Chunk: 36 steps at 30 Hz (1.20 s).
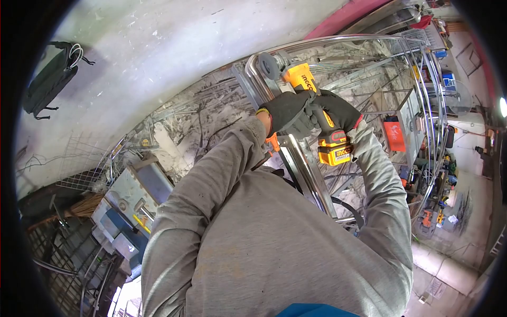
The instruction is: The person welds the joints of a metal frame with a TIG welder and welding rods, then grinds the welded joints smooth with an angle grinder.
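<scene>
A yellow and black cordless angle grinder [301, 78] is held out in front of my chest. My right hand [340, 109], in a black glove, wraps its handle just above the yellow battery pack [334, 154]. My left hand [288, 113], gloved as well, is closed around the tool's body beside the right hand, its fingers partly overlapping there. The grinder's round disc [269, 66] lies at the far end, close over bent shiny metal tubes [255, 74]. These tubes run under my hands toward my body. A small orange piece [273, 142] shows below my left wrist.
Curved chrome railings [430, 105] arch along the back and right side. Metal rods and scraps litter the dusty floor [203, 124]. A red box [394, 135] sits at right, and a blue vise-like tool [124, 224] at left. A dark bag [53, 79] hangs on the wall.
</scene>
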{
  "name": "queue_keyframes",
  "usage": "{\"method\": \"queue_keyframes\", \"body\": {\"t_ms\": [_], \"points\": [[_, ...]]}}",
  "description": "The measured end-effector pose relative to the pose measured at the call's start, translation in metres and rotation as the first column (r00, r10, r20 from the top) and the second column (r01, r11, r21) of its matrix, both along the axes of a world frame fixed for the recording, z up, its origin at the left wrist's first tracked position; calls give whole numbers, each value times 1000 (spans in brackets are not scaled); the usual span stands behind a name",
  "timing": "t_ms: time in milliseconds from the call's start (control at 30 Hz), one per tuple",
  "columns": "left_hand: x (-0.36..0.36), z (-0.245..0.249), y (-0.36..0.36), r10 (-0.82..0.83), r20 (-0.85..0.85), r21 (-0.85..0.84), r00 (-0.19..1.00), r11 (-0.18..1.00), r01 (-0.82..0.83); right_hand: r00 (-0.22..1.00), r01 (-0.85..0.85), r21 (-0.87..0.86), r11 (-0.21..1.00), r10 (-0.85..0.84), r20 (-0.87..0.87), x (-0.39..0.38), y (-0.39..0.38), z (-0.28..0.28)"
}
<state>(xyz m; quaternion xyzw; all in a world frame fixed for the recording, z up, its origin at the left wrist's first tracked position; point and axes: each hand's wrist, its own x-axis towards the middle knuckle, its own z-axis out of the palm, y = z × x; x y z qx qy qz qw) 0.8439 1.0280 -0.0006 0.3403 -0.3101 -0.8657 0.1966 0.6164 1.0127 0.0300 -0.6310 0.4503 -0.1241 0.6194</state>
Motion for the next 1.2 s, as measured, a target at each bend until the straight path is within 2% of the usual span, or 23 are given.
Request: {"method": "queue_keyframes", "body": {"t_ms": [67, 100, 133, 167, 200, 267, 300, 367, 400, 433, 467, 567, 633, 700, 933, 1000, 1067, 1133, 1200], "points": [[-2, 0, 1, 16, -2, 7, 1000, 1000, -16, 976, 131, 140, 981, -103, -190, 6, 0, 15], [-3, -1, 1, 25, -4, 9, 1000, 1000, -25, 976, 131, 140, 981, -103, -192, 1, -1, 12], [-4, -2, 0, 34, -5, 12, 999, 999, -34, 957, -155, -157, 975, 109, -267, -8, -5, 3], [-4, -2, 0, 47, -6, 16, 999, 999, -47, 876, -437, -405, 803, 278, -395, -8, -6, 2], [-3, -3, 0, 59, -6, 20, 998, 998, -59, 874, -441, -403, 802, 282, -395, -8, -5, -1], [-3, -5, 0, 74, -1, 31, 997, 997, -74, 998, -52, -192, 980, 44, -49, -4, 1, -8], [-4, -6, -1, 79, 1, 36, 997, 996, -79, 998, -49, -189, 981, 41, -47, -2, 2, -10], [-4, -7, -1, 87, 6, 44, 996, 995, -87, 990, -135, -413, 901, 137, -23, 7, 4, -8], [-5, -8, -1, 91, 9, 49, 996, 995, -91, 991, -130, -411, 903, 133, -21, 12, 7, -4], [-6, -8, 0, 94, 11, 54, 996, 994, -94, 995, 96, -154, 983, -94, 17, 17, 11, 2], [-7, -7, 1, 98, 13, 59, 995, 993, -98, 948, 316, 115, 942, -317, -7, 20, 13, 7], [-5, 0, 5, 109, -7, 81, 994, 991, -108, 935, 354, 209, 912, -338, -110, 14, 7, 4], [-3, 1, 5, 114, -31, 94, 993, 989, -111, 929, 368, 208, 906, -355, -101, 12, 6, 0], [-4, -7, 3, 116, -21, -44, 993, 992, -117, 925, 379, 206, 902, -367, -93, 11, 6, -4], [-6, -6, 4, 111, 2, 37, 994, 993, -111, 934, 356, 179, 917, -353, -46, 6, 4, -15], [-12, -26, 0, 98, 38, -264, 994, 961, -84, 938, 346, 173, 922, -344, -40, 5, 4, -16], [-14, -27, 0, 82, 71, -273, 994, 960, -60, 932, 364, 121, 924, -360, -53, 8, 5, -12], [-13, -23, 1, 69, 105, -277, 992, 960, -38, 938, 344, 164, 924, -344, -32, 5, 1, -18], [-11, -9, 4, 129, 95, -65, 987, 990, -123, 944, 325, 204, 924, -330, -9, 10, 2, -15]]}}
